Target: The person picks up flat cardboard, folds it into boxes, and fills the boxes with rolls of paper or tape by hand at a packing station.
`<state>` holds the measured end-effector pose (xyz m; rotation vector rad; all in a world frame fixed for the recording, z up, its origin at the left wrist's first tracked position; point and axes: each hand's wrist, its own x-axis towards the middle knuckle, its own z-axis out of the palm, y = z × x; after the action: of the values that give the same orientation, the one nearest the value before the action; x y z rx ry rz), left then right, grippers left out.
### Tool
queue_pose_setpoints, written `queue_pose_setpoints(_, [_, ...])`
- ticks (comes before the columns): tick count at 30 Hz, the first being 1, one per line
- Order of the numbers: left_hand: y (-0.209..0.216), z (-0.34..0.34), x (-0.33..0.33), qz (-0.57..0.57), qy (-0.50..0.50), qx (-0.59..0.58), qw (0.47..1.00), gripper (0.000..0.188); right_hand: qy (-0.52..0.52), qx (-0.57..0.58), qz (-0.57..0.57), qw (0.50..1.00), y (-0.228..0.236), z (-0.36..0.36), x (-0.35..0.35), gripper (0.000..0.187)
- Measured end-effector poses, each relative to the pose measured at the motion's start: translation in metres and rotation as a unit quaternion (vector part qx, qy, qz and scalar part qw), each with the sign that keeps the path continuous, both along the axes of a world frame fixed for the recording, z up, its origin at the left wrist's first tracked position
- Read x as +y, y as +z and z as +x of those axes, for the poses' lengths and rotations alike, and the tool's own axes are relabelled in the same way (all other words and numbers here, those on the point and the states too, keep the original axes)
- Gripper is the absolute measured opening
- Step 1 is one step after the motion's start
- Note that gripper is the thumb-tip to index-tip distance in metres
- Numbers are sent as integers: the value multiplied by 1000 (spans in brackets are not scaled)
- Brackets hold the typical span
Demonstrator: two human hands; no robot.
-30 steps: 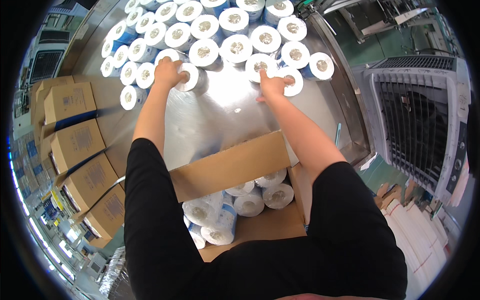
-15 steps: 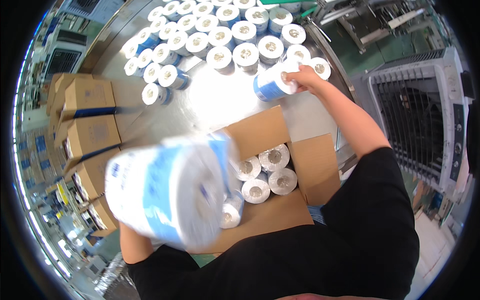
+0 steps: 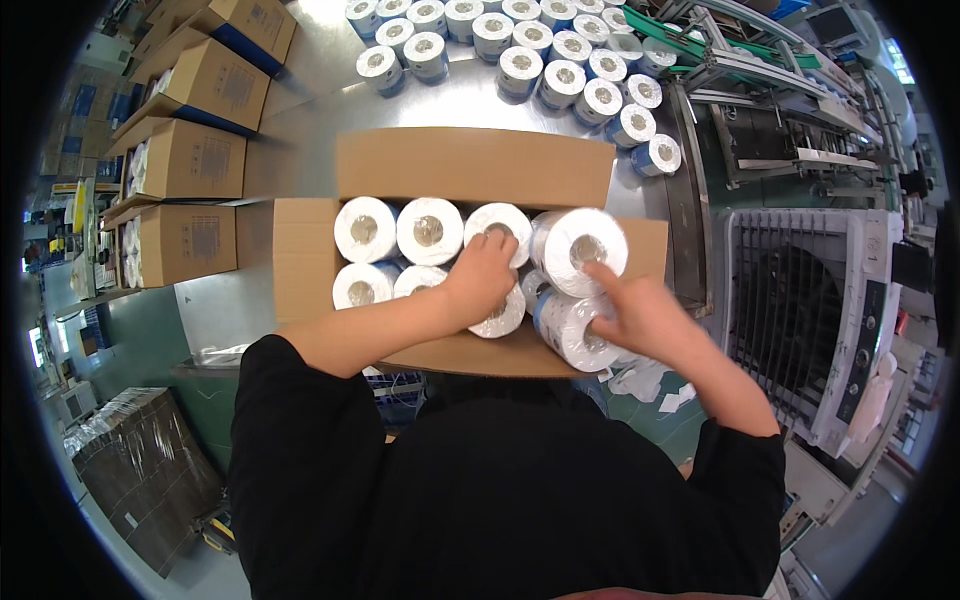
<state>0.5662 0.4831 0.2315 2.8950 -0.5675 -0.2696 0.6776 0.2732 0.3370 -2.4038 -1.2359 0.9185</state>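
An open cardboard box stands in front of me, with wrapped toilet paper rolls upright inside in two rows. My left hand is closed over its third column, fingers in the core of the far roll. Its thumb is hidden by the near roll of that column. My right hand grips two rolls at the box's right end, one digit in each core. The upper roll and lower roll sit higher than the others and tilt. Their wrappers show white and blue.
Many more rolls stand on the metal table beyond the box. Filled cardboard boxes line the left side. A grey air cooler stands at the right, below a metal conveyor frame.
My left hand has brought its blurred, raised rolls from the left into the box. My right hand has come back from the table to the box's right end with rolls. The view has shifted.
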Motion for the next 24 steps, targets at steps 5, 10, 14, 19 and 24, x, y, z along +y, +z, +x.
queue_pose_setpoints(5, [1,7,6,-33,0,6,999,25,-50,-48,-22,997,-17,-29,7,59])
queue_pose_setpoints(10, [6,-2,7,24,-6,37,999,32,-10,-89,-61,994,-7,-44,18,45])
queue_pose_setpoints(14, [15,-2,13,-72,-36,73,994,37,-2,-74,-72,995,-79,-41,15,47])
queue_pose_setpoints(19, [51,-52,99,-275,224,11,935,54,-82,-65,45,993,-81,-54,-16,63])
queue_pose_setpoints(24, [53,-146,156,60,635,-24,770,74,-389,-271,64,878,-79,-13,-89,40])
